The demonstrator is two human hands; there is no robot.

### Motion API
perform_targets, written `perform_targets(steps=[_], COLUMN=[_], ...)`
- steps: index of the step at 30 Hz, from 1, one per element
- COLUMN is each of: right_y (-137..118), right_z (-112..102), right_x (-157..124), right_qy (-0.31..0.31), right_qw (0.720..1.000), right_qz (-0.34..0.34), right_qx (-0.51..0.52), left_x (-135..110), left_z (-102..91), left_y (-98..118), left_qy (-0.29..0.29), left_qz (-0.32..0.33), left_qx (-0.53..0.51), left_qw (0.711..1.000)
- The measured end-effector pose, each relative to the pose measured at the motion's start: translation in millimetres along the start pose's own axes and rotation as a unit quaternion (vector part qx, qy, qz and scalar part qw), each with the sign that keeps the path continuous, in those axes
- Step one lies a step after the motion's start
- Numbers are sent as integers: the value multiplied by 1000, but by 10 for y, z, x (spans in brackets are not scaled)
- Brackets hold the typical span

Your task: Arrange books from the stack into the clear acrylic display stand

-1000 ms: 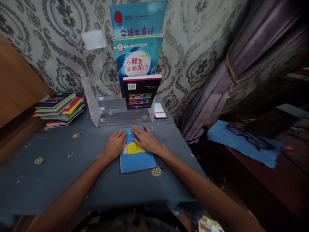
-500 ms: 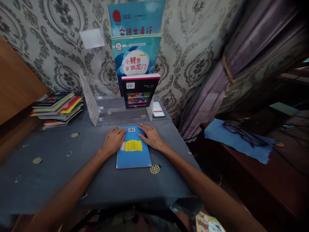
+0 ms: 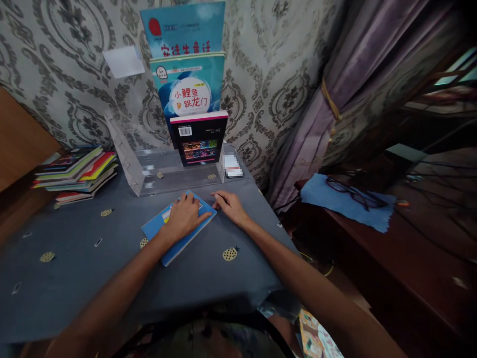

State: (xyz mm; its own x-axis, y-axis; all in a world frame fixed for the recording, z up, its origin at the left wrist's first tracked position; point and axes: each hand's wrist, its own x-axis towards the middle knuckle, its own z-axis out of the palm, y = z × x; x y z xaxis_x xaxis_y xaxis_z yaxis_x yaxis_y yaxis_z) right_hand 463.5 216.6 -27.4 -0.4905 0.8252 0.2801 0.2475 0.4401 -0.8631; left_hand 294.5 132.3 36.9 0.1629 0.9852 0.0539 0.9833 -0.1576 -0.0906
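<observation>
A blue book (image 3: 178,250) lies turned at a slant on the cloth-covered table, back cover up, with part of a yellow patch showing. My left hand (image 3: 183,215) rests on top of it, fingers spread over the cover and thumb stretched toward the right edge. Beside the book's upper right corner is my right hand (image 3: 231,206), fingers loosely bent and nothing seen in them; whether a fingertip touches the corner, I cannot tell. Behind both hands stands a clear acrylic book rack (image 3: 130,169), holding a black book (image 3: 201,141) and a teal book (image 3: 162,84).
Another blue-teal book (image 3: 186,30) rises at the back of the rack. A pile of books (image 3: 78,171) lies at the left. To the right, glasses (image 3: 356,193) rest on a blue cloth (image 3: 316,196). A colourful book (image 3: 316,335) is below the table edge.
The blue book has turned from straight to slanted, its near end swinging left. My left hand moved onto its cover; my right hand came off its right edge. The view shifted slightly right.
</observation>
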Motion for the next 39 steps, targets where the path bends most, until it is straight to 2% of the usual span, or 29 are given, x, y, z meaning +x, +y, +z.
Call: perform_targets(steps=[3, 10, 16, 39], right_y=[-34, -119, -145, -124], right_z=[2, -12, -25, -126], right_x=[-14, -16, -18, -21], right_qy=[8, 2, 2, 37], right_qw=[1000, 998, 997, 998], right_qz=[-5, -5, 1, 11], right_qx=[-13, -67, -72, -44], left_x=[-69, -160, -170, -142], left_z=[-32, -64, -96, -111], left_y=[124, 222, 305, 182], left_qy=[-11, -28, -56, -31], left_qz=[5, 21, 34, 26], left_qx=[2, 39, 62, 18], left_qw=[1000, 999, 996, 999])
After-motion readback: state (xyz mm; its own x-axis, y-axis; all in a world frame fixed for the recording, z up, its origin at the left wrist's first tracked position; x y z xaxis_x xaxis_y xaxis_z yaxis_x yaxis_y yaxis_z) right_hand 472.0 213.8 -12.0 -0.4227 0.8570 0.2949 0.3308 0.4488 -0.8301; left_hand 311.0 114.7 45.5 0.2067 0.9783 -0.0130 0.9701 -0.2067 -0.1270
